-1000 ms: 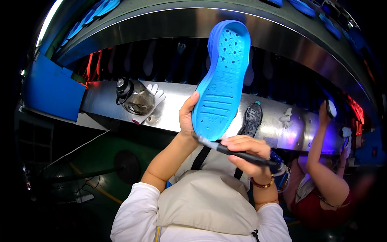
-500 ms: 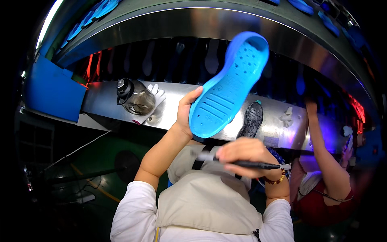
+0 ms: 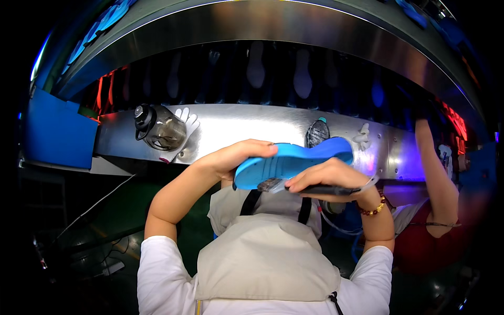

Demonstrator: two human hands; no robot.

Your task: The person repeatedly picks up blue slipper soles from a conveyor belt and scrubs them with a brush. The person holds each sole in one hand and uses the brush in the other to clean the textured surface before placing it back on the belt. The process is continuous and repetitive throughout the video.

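Observation:
My left hand [image 3: 242,154] grips a bright blue shoe sole [image 3: 286,164] by its left end, thumb on the upper rim. The sole is held above my lap, in front of the bench, lying nearly level with its ribbed, hollow inner side partly showing. In my right hand [image 3: 332,174] is a black-handled brush [image 3: 271,185] with a clear tube trailing from its back end. The brush head lies against the near edge of the sole; whether it touches the inner surface I cannot tell. My right fingers hide the sole's lower right part.
On the metal bench [image 3: 247,122] stand a dark see-through bottle [image 3: 165,130], a white glove [image 3: 190,122], a black sole [image 3: 317,133] and a crumpled white piece [image 3: 362,137]. Behind it, dark soles hang or lie under a curved metal ledge [image 3: 252,23]. A co-worker's arm [image 3: 440,176] reaches in at right.
My left hand has lowered the blue sole and tipped it from steeply upright to nearly level. My right hand has moved slightly up, bringing the brush head to the sole's near edge.

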